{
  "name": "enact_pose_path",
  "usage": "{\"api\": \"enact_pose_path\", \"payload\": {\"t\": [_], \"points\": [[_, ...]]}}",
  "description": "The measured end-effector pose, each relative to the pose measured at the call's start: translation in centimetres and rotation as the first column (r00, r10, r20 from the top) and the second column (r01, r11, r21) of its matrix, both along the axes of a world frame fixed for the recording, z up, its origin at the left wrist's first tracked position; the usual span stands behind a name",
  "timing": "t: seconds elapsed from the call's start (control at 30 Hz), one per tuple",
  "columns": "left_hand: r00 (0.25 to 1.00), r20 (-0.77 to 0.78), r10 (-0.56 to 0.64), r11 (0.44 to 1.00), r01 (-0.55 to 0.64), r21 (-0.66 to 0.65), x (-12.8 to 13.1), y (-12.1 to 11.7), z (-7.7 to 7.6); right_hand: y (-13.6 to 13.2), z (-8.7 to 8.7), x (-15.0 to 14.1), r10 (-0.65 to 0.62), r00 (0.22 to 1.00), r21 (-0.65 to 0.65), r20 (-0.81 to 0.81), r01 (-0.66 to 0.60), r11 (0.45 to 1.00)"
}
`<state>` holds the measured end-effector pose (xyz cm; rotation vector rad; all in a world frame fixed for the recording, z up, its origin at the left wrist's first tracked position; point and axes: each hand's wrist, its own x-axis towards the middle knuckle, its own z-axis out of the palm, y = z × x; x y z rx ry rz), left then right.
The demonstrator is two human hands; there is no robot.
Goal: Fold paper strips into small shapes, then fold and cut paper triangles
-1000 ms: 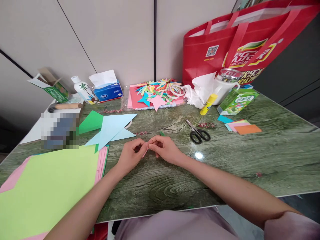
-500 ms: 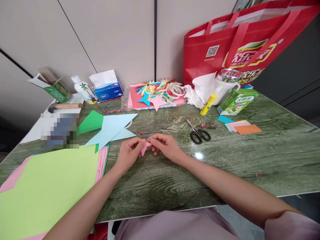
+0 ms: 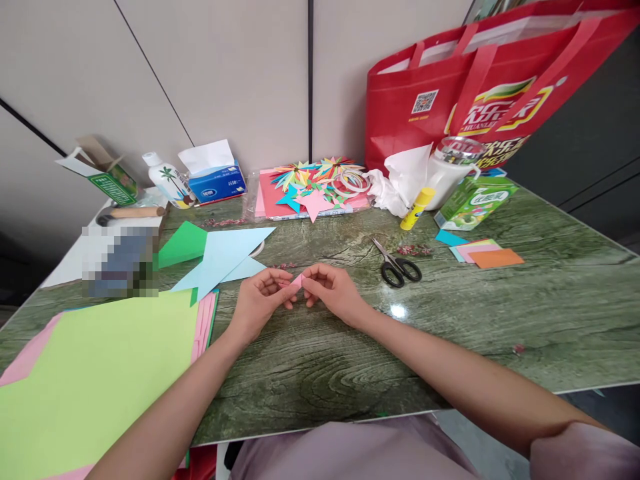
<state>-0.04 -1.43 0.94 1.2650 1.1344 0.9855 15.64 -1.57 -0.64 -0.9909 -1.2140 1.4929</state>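
Note:
Between my fingertips, above the table's middle, is a small folded piece of pink paper. My left hand pinches it from the left and my right hand from the right; fingers cover much of it. Left of my hands lies a large light blue paper star with a green paper piece beside it. Black-handled scissors rest right of my right hand, blades partly apart. Small coloured paper strips lie farther right.
Large green-yellow sheets cover the front left. Along the back stand a white bottle, a tissue box, folded paper stars, a yellow glue stick, a white mug, a green carton and a red bag.
The pink paper has turned and shifted slightly up and right between my fingers, with less of it showing. My left fingers have changed their grip; everything else has stayed put.

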Motion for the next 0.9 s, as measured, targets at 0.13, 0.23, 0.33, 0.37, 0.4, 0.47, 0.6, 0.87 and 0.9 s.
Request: {"api": "enact_pose_path", "payload": {"t": [0.13, 0.23, 0.33, 0.37, 0.4, 0.47, 0.6, 0.87, 0.9], "points": [[0.999, -0.019, 0.026, 1.000, -0.026, -0.002, -0.19, 0.11, -0.31, -0.10, -0.01, -0.02, 0.036, 0.998, 0.040, 0.055, -0.038, 0.998], [0.999, -0.029, 0.039, 0.999, -0.039, 0.005, -0.27, 0.18, -0.46, -0.07, -0.14, -0.04, 0.066, 0.995, 0.053, 0.080, -0.071, 0.996], [0.999, -0.041, 0.029, 1.000, -0.029, 0.005, -0.25, 0.12, -0.44, -0.01, -0.33, -0.04, 0.063, 0.993, 0.051, 0.097, -0.068, 0.996], [0.999, -0.045, 0.019, 1.000, -0.019, 0.005, -0.22, 0.08, -0.38, -0.01, -0.38, -0.02, 0.058, 0.993, 0.050, 0.103, -0.063, 0.997], [0.999, -0.053, 0.006, 1.000, -0.006, 0.005, -0.20, 0.04, -0.29, -0.03, -0.41, 0.00, 0.054, 0.992, 0.055, 0.111, -0.060, 0.997], [0.997, -0.075, -0.026, 1.000, 0.027, 0.005, -0.16, -0.02, -0.10, -0.12, -0.43, 0.06, 0.054, 0.988, 0.079, 0.145, -0.066, 0.995], [0.991, -0.108, -0.077, 0.997, 0.077, -0.009, -0.23, -0.02, 0.17, -0.32, -0.52, 0.10, 0.037, 0.979, 0.115, 0.199, -0.061, 0.992], [0.989, -0.050, -0.143, 0.989, 0.140, -0.048, 0.01, -0.21, 0.23, -0.19, -0.08, -0.11, -0.127, 0.991, 0.092, 0.050, 0.122, 0.988], [0.989, -0.049, -0.140, 0.989, 0.138, -0.044, 0.05, -0.22, 0.25, -0.17, 0.02, -0.05, -0.150, 0.987, 0.110, 0.061, 0.142, 0.984]]}}
